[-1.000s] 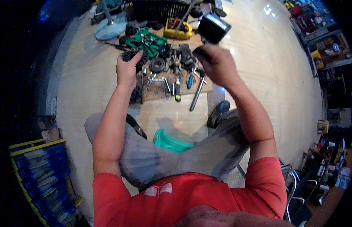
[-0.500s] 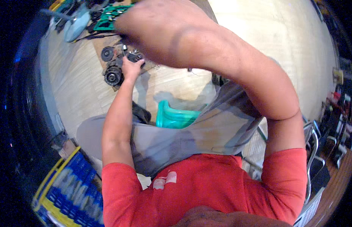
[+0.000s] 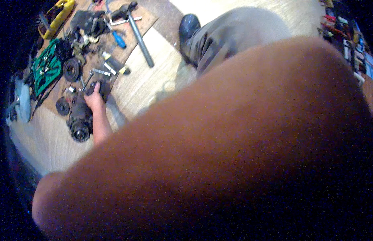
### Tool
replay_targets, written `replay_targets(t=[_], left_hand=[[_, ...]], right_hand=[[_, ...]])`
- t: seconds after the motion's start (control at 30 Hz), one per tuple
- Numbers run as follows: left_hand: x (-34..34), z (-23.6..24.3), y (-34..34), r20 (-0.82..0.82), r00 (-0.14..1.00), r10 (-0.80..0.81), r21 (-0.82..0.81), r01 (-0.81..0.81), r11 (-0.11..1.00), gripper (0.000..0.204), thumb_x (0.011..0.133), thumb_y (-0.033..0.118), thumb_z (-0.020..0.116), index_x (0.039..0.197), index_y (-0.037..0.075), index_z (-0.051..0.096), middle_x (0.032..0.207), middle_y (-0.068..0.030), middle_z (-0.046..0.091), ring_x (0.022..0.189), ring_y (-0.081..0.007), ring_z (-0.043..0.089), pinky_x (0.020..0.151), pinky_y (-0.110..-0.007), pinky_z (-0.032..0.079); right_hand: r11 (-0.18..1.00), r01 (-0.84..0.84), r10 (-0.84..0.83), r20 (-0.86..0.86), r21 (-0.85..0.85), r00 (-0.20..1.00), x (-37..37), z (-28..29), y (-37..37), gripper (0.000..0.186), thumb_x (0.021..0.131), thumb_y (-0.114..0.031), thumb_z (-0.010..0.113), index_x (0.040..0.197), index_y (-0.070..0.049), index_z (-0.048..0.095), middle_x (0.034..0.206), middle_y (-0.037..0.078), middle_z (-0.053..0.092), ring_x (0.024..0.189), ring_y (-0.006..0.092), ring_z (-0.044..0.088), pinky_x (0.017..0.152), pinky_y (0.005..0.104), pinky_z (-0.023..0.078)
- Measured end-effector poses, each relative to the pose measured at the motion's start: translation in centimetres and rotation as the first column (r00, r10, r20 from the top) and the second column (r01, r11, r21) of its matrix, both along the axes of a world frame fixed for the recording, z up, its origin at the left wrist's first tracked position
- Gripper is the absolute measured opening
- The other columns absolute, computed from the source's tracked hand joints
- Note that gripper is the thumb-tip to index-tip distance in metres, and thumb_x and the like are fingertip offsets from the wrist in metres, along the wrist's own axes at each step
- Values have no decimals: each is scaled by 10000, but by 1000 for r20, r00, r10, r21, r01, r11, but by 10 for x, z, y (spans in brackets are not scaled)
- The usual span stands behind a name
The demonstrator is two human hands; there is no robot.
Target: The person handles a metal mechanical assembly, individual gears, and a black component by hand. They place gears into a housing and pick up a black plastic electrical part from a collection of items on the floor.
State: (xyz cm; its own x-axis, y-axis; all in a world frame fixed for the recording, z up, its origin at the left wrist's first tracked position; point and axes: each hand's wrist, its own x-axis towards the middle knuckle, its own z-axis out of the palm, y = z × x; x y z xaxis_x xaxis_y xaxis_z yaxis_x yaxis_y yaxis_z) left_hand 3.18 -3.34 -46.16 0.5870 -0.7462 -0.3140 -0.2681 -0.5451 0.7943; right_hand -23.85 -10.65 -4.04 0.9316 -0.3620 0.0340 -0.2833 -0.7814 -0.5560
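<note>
My left hand (image 3: pixel 95 99) grips a dark, greasy machine part (image 3: pixel 83 114) with a round pulley-like end, its thumb lying along the top and its other fingers mostly hidden. A dark toothed disc (image 3: pixel 63 106) lies beside that part, and a larger dark ring (image 3: pixel 72 70) sits farther off. Across most of the picture, very near the camera, stretches my right forearm, blurred. At its lower-left end only a smeared bit of my right hand (image 3: pixel 49 192) shows, with its fingers out of sight.
A brown board (image 3: pixel 151 18) on the floor bears a hammer (image 3: pixel 140 38), a blue-handled screwdriver (image 3: pixel 119 39) and several greasy parts. To the left are a green tool tray (image 3: pixel 54 72), a yellow case (image 3: pixel 60 20) and a pale blue object (image 3: pixel 22 98). My black shoe (image 3: pixel 189 27) stands beyond.
My right arm has swung from over the board down toward the lower left, close to the camera. The view has shifted, uncovering more tools. My left hand stays on the machine part.
</note>
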Motion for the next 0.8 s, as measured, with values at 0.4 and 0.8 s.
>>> replay_targets(t=[0.4, 0.8], left_hand=[[34, -19, 5, -255, 947, 196, 43, -191, 981, 653, 730, 76, 836, 1262, -67, 486, 1188, -172, 615, 1022, -267, 611, 898, -409, 510], [55, -18, 44, 362, 907, -214, 299, 104, 949, 909, 694, 504, 804, 1341, -51, 491, 1323, -253, 550, 1243, -372, 515, 1050, -394, 385]], right_hand=[[997, 63, -59, -87, 38, 994, 38, -10, -8, 110, 778, -103, 651, 860, -55, 707, 866, 173, 694, 835, 353, 675, 705, 453, 532], [998, 26, -19, -116, 53, 993, 56, 12, 36, 107, 775, -91, 650, 857, -60, 711, 876, 167, 699, 841, 351, 678, 704, 456, 535]])
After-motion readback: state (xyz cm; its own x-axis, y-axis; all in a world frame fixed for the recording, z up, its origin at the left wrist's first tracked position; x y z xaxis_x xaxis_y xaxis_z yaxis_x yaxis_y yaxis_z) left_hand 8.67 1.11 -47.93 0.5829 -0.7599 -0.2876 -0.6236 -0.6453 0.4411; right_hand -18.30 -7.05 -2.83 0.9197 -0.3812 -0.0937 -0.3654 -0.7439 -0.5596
